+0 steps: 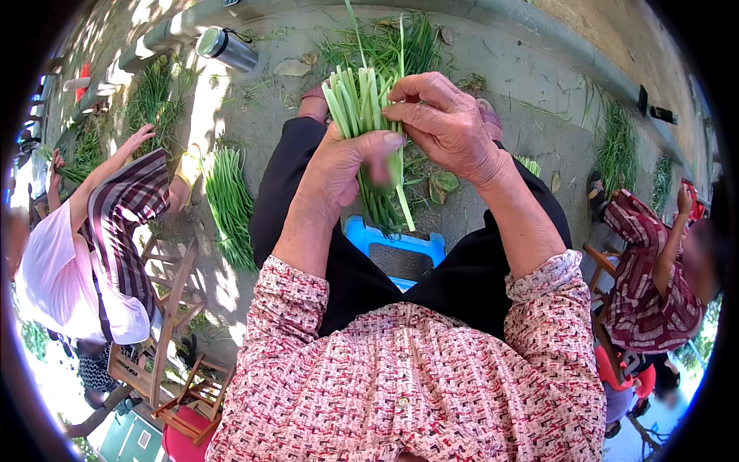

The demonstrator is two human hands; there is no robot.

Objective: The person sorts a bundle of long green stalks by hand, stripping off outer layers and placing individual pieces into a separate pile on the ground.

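My left hand [340,164] grips a bunch of long green stalks [361,101], which look like garlic chives. Their pale cut ends point away from me, and the darker tips hang below my fist. Just to the right, my right hand [441,127] pinches a single stalk [402,193] between thumb and fingers, beside the bunch. Beyond both hands, a loose heap of greens [418,49] lies on the ground. A neatly laid pile of stalks [227,205] rests left of my leg, and part of another pile [527,166] shows past my right knee.
A blue plastic stool [430,248] shows between my legs. A steel flask [236,53] lies near the concrete curb [522,20]. One person [75,271] sits at left near wooden chairs [167,335]; another [652,277] sits at right. More greens [618,141] lie by the right curb.
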